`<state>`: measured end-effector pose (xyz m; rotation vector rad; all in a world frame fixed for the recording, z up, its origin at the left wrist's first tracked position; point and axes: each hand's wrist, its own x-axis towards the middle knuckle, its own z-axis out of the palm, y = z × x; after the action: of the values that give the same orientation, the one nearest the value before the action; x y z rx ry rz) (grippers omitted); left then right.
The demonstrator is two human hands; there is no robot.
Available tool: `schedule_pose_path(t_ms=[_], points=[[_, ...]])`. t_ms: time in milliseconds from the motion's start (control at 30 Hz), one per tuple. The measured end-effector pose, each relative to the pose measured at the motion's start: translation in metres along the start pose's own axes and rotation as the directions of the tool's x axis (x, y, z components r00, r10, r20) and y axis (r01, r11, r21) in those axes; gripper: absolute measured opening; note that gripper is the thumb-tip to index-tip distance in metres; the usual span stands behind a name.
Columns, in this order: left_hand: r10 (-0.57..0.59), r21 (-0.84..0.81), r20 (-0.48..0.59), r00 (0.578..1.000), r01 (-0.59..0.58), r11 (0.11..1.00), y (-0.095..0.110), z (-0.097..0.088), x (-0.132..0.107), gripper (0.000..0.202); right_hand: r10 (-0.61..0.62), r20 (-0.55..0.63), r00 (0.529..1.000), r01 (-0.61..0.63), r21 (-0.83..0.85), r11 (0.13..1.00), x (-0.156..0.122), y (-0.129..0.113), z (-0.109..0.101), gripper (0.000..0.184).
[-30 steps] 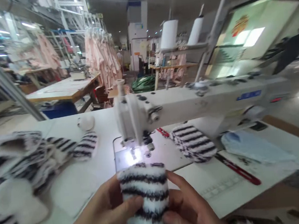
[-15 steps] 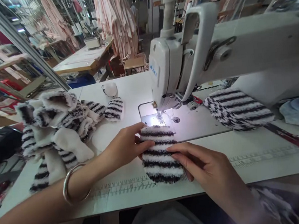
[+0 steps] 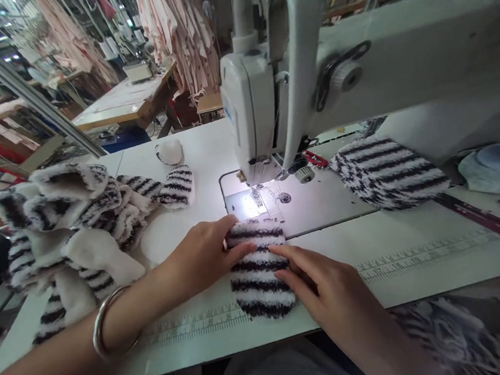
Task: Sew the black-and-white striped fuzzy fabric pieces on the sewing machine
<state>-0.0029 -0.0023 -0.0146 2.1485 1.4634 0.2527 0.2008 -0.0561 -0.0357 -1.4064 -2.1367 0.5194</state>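
Observation:
A black-and-white striped fleece piece (image 3: 261, 278) lies on the table just in front of the sewing machine (image 3: 254, 116), its far edge close to the lit needle area. My left hand (image 3: 214, 250), with a silver bangle at the wrist, grips the piece by its left edge, thumb on top. From the right, my right hand (image 3: 318, 275) pinches the opposite edge, index finger and thumb on the upper side. The fingertips underneath are hidden by the fabric.
To the left is a heap of striped and white fleece pieces (image 3: 80, 221). A stack of striped pieces (image 3: 390, 171) lies to the right under the machine arm, beside a dark red tool (image 3: 487, 220). A printed ruler (image 3: 210, 321) runs along the table's front.
The camera view has shifted, so the machine and table sit farther left. Both hands still hold the striped piece, which now lies straighter and flatter before the needle.

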Motion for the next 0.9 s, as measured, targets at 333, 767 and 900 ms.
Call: schedule_pose_path(t_ms=[333, 767, 900], points=[[-0.058, -0.027, -0.077, 0.995, 0.057, 0.998, -0.001, 0.005, 0.022, 0.019, -0.136, -0.073, 0.988, 0.120, -0.199, 0.973, -0.009, -0.001, 0.012, 0.035], [-0.169, -0.060, -0.015, 0.986, 0.168, 0.984, 0.000, 0.007, 0.022, 0.024, -0.140, -0.055, 0.989, 0.115, -0.321, 0.940, -0.010, -0.001, 0.008, 0.046], [-0.070, -0.003, -0.068, 0.995, 0.070, 0.998, -0.001, 0.002, 0.020, 0.026, -0.135, -0.083, 0.987, 0.100, -0.337, 0.936, -0.011, -0.004, 0.004, 0.038]])
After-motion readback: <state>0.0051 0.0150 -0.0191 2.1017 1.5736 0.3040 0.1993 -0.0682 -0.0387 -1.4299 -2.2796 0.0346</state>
